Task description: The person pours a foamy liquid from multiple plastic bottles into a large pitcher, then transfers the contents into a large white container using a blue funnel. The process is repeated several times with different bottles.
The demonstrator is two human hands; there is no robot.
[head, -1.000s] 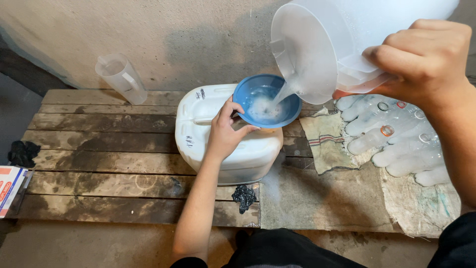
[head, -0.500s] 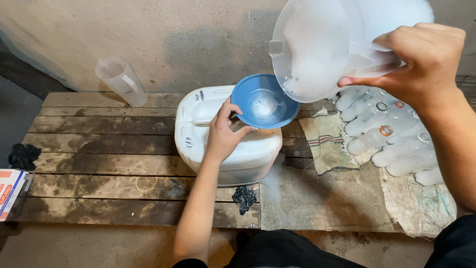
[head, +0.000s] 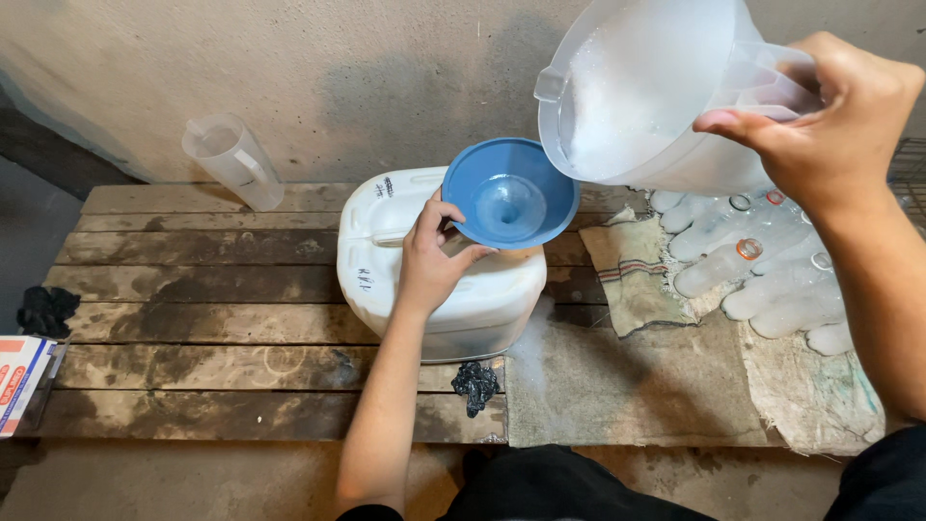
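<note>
A white plastic jerrycan [head: 405, 260] stands on a wooden pallet [head: 193, 289]. A blue funnel [head: 509, 193] sits in its mouth, wet inside. My left hand [head: 429, 256] grips the funnel's near rim and rests on the can. My right hand [head: 834, 121] holds a large translucent jug [head: 646, 92] by its handle, raised above and right of the funnel. The jug is tipped only slightly, with foamy liquid inside and nothing running from its spout.
A small translucent measuring jug [head: 233, 159] stands at the pallet's back left by the wall. Several empty clear bottles [head: 762, 270] lie on sacking [head: 627, 376] to the right. A black rag [head: 476, 384] lies in front of the can. A printed carton [head: 21, 381] sits far left.
A second ago the jug was pouring a stream into the funnel. The jug has since tipped back and lifted, and the stream has stopped. My left hand has stayed on the funnel.
</note>
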